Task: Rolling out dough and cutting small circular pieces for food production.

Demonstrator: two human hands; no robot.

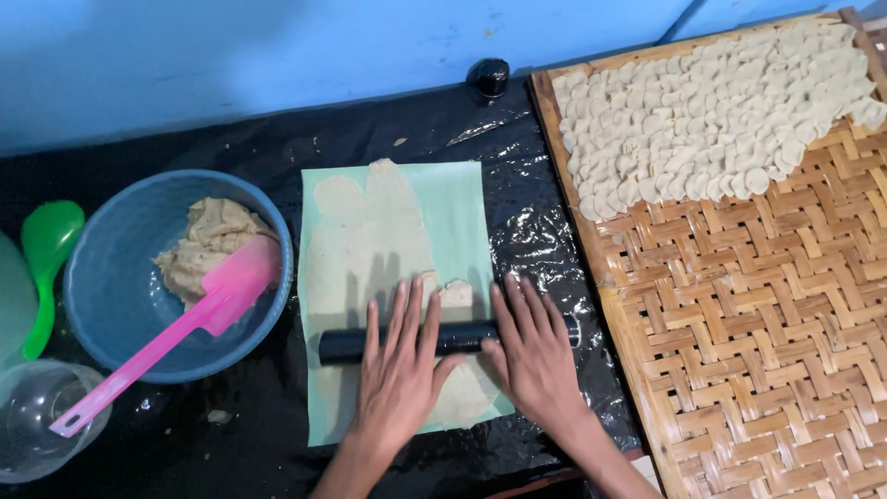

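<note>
A black rolling pin (342,346) lies across a thin sheet of pale dough (370,231) spread on a light green mat (457,217). My left hand (399,370) presses flat on the pin's middle, fingers spread. My right hand (531,351) lies flat on the pin's right part, fingers stretched forward. Both palms rest on top of the pin rather than gripping it. The dough sheet reaches from the mat's far edge to under my hands.
A blue bowl (102,296) at left holds a dough lump (208,245) and a pink spatula (176,333). A green spoon (44,259) and clear cup (37,420) sit farther left. A woven bamboo tray (767,333) at right carries several small dough discs (711,111). Black plastic (536,222) covers the table.
</note>
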